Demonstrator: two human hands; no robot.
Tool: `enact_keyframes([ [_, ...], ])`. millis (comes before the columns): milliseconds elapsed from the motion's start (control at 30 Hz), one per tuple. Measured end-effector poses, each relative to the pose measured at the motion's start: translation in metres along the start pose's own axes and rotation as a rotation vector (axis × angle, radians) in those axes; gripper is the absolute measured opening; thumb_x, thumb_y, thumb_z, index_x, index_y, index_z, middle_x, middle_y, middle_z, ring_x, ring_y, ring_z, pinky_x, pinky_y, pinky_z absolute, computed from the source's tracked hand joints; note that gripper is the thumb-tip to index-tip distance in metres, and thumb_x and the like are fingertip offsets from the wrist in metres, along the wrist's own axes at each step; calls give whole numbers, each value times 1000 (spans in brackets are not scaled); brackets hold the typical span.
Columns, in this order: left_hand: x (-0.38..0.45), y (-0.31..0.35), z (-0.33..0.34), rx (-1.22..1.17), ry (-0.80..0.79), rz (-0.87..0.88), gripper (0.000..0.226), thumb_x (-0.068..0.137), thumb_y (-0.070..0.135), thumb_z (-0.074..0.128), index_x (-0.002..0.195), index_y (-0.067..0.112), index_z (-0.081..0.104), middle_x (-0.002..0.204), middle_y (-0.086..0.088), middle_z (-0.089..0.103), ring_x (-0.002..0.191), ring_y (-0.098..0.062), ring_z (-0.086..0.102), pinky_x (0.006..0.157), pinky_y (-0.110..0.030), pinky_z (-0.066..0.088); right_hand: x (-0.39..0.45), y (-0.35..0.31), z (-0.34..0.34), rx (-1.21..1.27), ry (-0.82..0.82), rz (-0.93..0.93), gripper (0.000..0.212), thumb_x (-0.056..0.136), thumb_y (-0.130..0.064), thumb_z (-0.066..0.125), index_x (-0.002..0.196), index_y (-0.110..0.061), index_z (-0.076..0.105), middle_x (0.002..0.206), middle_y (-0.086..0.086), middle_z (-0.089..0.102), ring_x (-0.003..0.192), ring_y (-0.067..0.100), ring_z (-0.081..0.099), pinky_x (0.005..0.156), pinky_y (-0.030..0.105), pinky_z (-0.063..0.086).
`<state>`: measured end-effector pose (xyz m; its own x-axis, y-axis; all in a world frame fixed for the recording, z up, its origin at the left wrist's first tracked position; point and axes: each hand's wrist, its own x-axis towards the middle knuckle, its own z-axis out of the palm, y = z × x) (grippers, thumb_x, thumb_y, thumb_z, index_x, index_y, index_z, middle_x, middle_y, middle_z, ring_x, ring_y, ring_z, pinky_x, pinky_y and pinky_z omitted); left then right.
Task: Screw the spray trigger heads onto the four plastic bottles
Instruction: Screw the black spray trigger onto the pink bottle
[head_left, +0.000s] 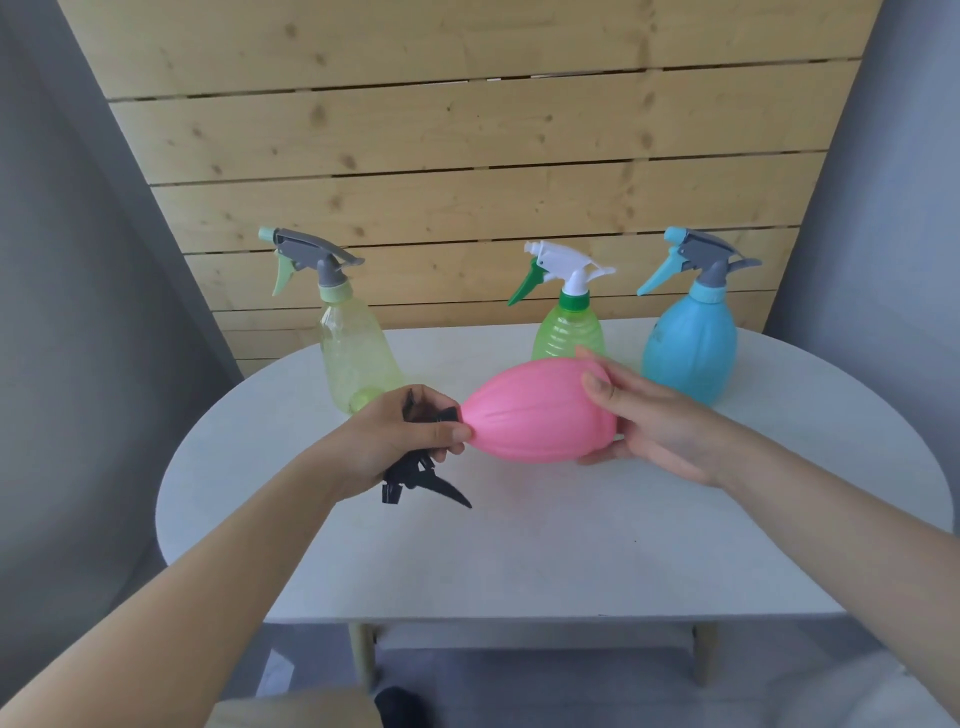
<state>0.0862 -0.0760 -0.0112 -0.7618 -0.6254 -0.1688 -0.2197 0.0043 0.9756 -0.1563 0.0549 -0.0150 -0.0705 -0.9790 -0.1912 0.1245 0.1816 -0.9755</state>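
Held sideways above the table (545, 545), the pink bottle (540, 415) looks light, smooth and squashy, so the right hand (660, 421) cups its base with spread fingers while the left hand (400, 436) curls round the black trigger head (421, 473) at its neck.

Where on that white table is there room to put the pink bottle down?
The white table is bare along its near edge, below both hands. Another gap lies between the yellow-green bottle and the green bottle. The back right is crowded, up to the blue bottle.
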Motion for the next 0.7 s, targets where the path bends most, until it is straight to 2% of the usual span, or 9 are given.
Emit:
enact_keyframes([
  [33, 0, 1, -1, -15, 23, -7, 42, 59, 23, 82, 90, 7, 59, 69, -3, 68, 56, -10, 57, 50, -18, 46, 0, -2, -1, 18, -6, -27, 63, 61, -49, 71, 120, -46, 52, 122, -3, 58, 100, 24, 64, 68, 38, 58],
  [100, 0, 4, -3, -5, 44, -18, 42, 60, 27, 82, 91, 7, 61, 71, -3, 68, 56, -9, 56, 45, -19, 42, 0, -5, -3, -80, 0, -67, 66, 60, -45, 73, 123, -40, 53, 105, 0, 62, 81, 20, 65, 59, 33, 55],
  [167, -1, 6, -4, 31, 40, -11, 43, 61, 32, 82, 91, 9, 62, 73, -2, 69, 58, -9, 57, 44, -20, 41, -1, -7, -3, -184, 42, -81, 60, 59, -53, 71, 115, -33, 60, 85, -1, 65, 64, 18, 62, 47, 30, 49],
  [233, -1, 6, -3, 70, 45, -3, 44, 61, 35, 83, 90, 10, 61, 72, -2, 69, 58, -11, 55, 44, -21, 37, 0, -8, -2, -213, 66, -72, 57, 60, -62, 65, 108, -32, 64, 74, 0, 68, 61, 25, 66, 40, 26, 42],
  [333, -3, 7, -3, 134, 55, 0, 40, 64, 36, 77, 90, 10, 60, 70, -1, 67, 57, -16, 51, 46, -26, 30, 3, -8, 1, -215, 81, 1, 63, 60, -67, 61, 109, -27, 62, 75, 11, 71, 64, 35, 68, 36, 23, 39],
  [467, -4, 9, -3, 162, 54, 47, 23, 76, 23, 75, 87, 10, 59, 67, 0, 68, 55, -14, 55, 41, -21, 38, 4, -10, 0, -197, 87, 134, 78, 54, -73, 60, 112, -21, 59, 77, 18, 68, 58, 33, 67, 35, 20, 37],
  [533, -4, 10, -1, 174, 56, 79, 25, 77, 23, 75, 89, 9, 58, 68, 0, 70, 57, -12, 58, 43, -20, 42, 3, -10, 1, -183, 80, 192, 81, 53, -75, 58, 113, -20, 57, 81, 22, 65, 57, 32, 66, 36, 21, 39],
  [633, -3, 14, -2, 226, 65, 89, 33, 76, 35, 74, 93, 11, 59, 73, 0, 72, 62, -11, 62, 43, -22, 41, 1, -5, 3, -73, 51, 219, 78, 55, -70, 61, 114, -19, 56, 92, 24, 66, 67, 36, 68, 46, 29, 51],
  [700, -2, 17, -4, 128, 81, 77, 44, 74, 49, 69, 96, 12, 61, 76, -3, 72, 66, -14, 65, 50, -26, 44, 1, -3, 4, 58, 29, 206, 75, 59, -62, 65, 120, -19, 54, 103, 25, 63, 75, 39, 67, 53, 33, 55],
])
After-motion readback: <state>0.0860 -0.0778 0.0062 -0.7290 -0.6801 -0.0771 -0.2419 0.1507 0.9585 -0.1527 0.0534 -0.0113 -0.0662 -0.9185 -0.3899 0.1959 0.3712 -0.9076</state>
